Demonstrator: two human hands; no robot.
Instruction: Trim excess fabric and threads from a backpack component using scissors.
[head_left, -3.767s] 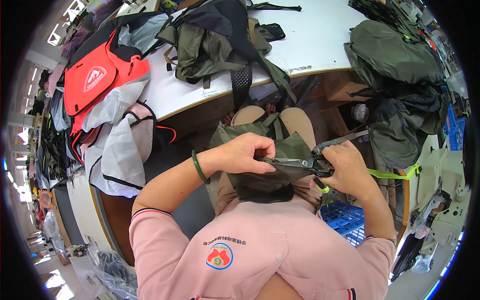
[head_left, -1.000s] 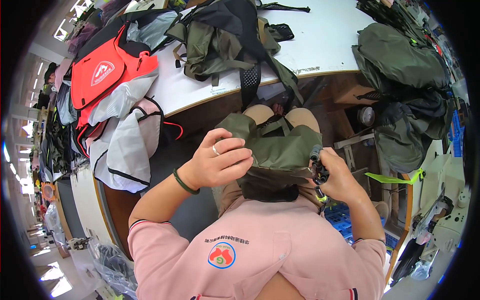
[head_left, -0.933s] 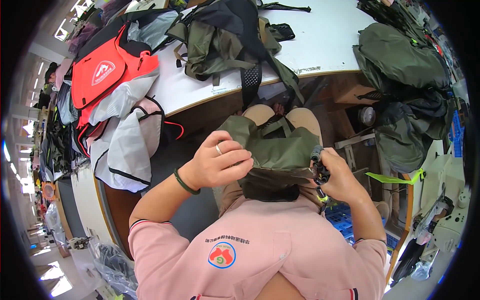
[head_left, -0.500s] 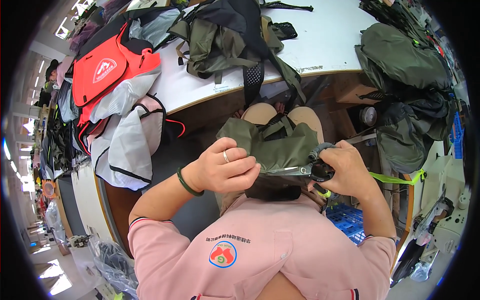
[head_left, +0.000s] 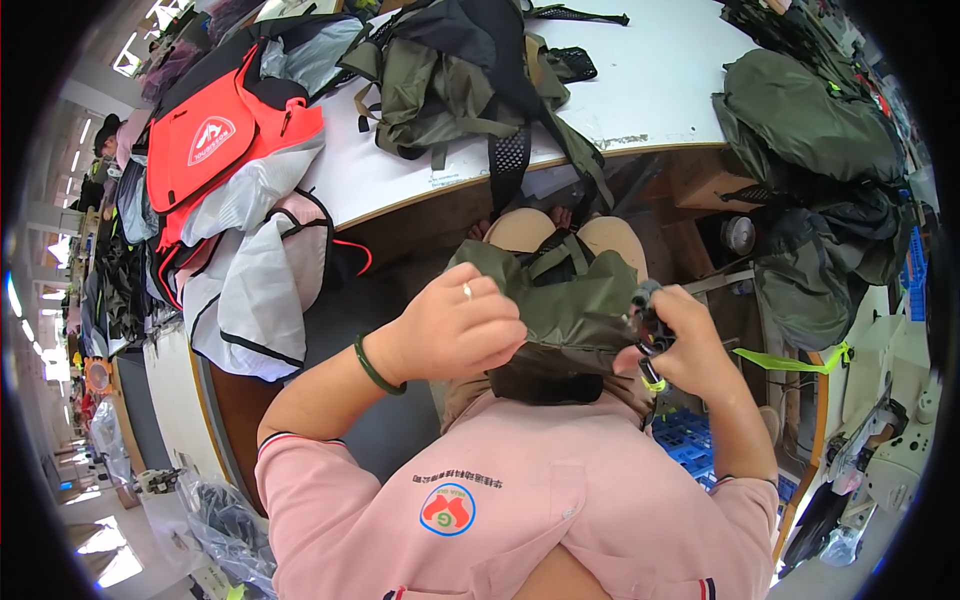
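Note:
An olive-green fabric bag (head_left: 575, 312) with dark straps lies across my lap. My left hand (head_left: 450, 325) is closed at the bag's left side, its fingers curled inward; whatever they may pinch is hidden. On the right, my right hand (head_left: 692, 345) grips a pair of scissors (head_left: 652, 316) with dark, wrapped handles. The blades are smeared by motion and hard to make out, just over the bag's right edge. A yellow-green tag or cord (head_left: 654, 384) hangs below that hand.
Ahead stands a white table (head_left: 660, 90) bearing an olive backpack (head_left: 440, 90). Red and grey bags (head_left: 225, 140) hang over its left end. More olive bags (head_left: 805, 115) are piled at the right, near a sewing machine (head_left: 900, 440). A blue crate (head_left: 690, 440) sits low by my right side.
The scissors' blades, which pointed left across the bag's near edge, have swung away from it and blurred. My left hand has turned and lifted slightly, its fingers curling more.

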